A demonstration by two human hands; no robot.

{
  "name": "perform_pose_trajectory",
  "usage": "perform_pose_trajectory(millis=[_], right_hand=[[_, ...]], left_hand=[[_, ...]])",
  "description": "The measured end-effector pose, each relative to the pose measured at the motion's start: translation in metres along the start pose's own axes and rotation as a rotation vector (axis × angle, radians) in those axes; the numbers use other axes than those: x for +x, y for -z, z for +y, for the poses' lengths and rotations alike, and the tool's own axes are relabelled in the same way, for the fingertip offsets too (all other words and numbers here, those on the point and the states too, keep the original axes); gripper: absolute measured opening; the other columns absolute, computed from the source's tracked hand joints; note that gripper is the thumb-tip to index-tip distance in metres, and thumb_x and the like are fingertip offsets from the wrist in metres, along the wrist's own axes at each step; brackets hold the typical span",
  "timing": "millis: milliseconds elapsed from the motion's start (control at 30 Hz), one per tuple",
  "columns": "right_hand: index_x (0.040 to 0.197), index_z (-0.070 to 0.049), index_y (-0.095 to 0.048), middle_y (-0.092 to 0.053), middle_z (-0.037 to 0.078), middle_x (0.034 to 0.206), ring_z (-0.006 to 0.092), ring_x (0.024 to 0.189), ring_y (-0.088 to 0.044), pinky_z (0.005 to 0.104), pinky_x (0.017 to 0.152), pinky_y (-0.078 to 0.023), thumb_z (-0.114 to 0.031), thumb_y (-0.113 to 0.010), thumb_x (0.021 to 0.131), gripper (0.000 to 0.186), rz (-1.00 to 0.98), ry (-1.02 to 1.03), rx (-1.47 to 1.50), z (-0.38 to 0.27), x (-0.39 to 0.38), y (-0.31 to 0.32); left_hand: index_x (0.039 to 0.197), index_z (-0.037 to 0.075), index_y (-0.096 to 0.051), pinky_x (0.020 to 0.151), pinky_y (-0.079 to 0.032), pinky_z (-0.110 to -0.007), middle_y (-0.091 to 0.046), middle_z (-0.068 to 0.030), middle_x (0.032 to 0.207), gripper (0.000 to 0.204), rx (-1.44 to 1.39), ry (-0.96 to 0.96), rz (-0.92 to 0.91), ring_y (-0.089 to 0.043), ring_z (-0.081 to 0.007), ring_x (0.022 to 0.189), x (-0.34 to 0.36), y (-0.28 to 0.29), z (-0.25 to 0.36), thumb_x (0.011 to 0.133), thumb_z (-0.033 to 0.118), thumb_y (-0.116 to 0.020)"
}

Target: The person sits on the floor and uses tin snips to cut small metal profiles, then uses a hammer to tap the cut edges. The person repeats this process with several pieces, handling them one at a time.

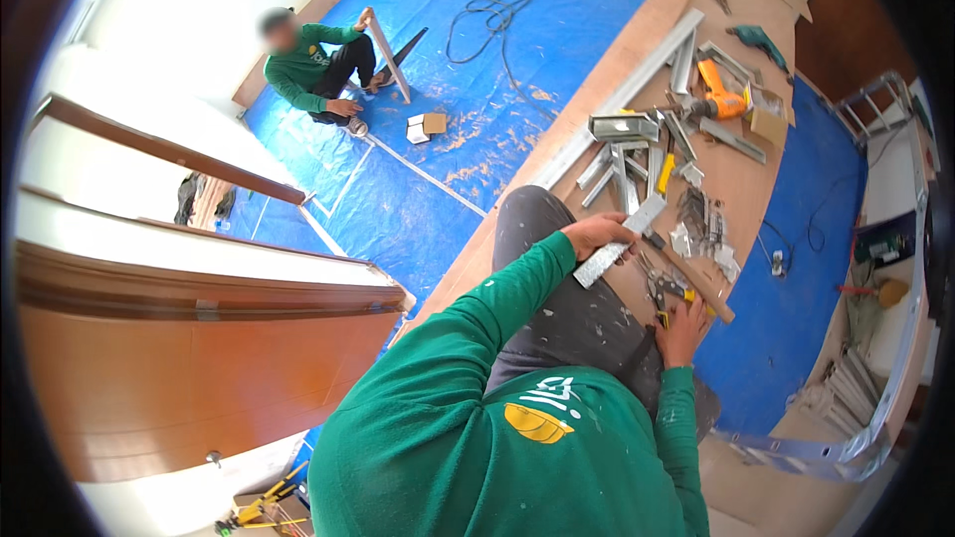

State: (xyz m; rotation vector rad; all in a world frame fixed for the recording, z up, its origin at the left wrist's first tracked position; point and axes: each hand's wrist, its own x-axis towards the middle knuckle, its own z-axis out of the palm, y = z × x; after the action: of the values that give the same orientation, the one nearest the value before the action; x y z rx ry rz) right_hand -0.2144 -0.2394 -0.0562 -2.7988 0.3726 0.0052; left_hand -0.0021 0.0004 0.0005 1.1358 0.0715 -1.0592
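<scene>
My left hand point(602, 234) is closed around a short, pale metal channel piece point(591, 270), held at a slant over my bent leg. On the plywood board, my right hand point(682, 328) is closed on the yellow-and-black handle of metal snips point(659, 283). A wooden strip point(708, 298) lies just beside that hand. Above both hands, several loose metal channel offcuts point(625, 174), small plates and brackets point(694, 224) and a yellow-handled tool point(667, 174) are scattered on the board point(562, 169).
An orange power tool point(721, 99) and teal drill point(756, 45) lie farther up the board. A co-worker point(313, 75) crouches on blue sheeting point(448, 139) at upper left, holding a long piece. Cables point(477, 20) cross the sheeting. A ladder point(880, 104) is at right, a wooden door frame point(199, 278) at left.
</scene>
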Motion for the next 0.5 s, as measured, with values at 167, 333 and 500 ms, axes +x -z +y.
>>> perform_pose_trajectory(millis=[167,333,500], right_hand=[[0.111,-0.008,-0.063,-0.032,0.019,0.166,0.0434,0.153,-0.031,0.0589,0.117,-0.033,-0.026,-0.093,0.073,0.052,-0.092,-0.065,-0.042,-0.010,0.004,0.016],[0.109,-0.007,-0.063,-0.033,0.021,0.165,0.0444,0.152,-0.032,0.0588,0.116,-0.034,-0.026,-0.094,0.073,0.051,-0.088,-0.057,0.005,-0.007,0.004,0.017],[0.107,-0.006,-0.063,-0.033,0.022,0.164,0.0452,0.152,-0.033,0.0582,0.114,-0.036,-0.022,-0.094,0.073,0.048,-0.072,-0.060,0.043,-0.006,0.003,0.015]], left_hand=[[0.119,0.003,-0.060,0.066,-0.059,-0.037,-0.071,-0.0102,0.093,0.019,-0.013,0.032,-0.012,-0.068,-0.0181,0.076,-0.006,-0.002,0.003,0.103,0.013,-0.065],[0.115,0.003,-0.061,0.068,-0.059,-0.036,-0.070,-0.0096,0.094,0.017,-0.016,0.032,-0.022,-0.068,-0.0187,0.077,-0.007,-0.004,0.004,0.103,0.014,-0.066],[0.117,0.003,-0.060,0.068,-0.058,-0.036,-0.070,-0.0092,0.093,0.018,0.006,0.030,-0.027,-0.068,-0.0184,0.075,-0.007,-0.007,0.006,0.103,0.013,-0.066]])
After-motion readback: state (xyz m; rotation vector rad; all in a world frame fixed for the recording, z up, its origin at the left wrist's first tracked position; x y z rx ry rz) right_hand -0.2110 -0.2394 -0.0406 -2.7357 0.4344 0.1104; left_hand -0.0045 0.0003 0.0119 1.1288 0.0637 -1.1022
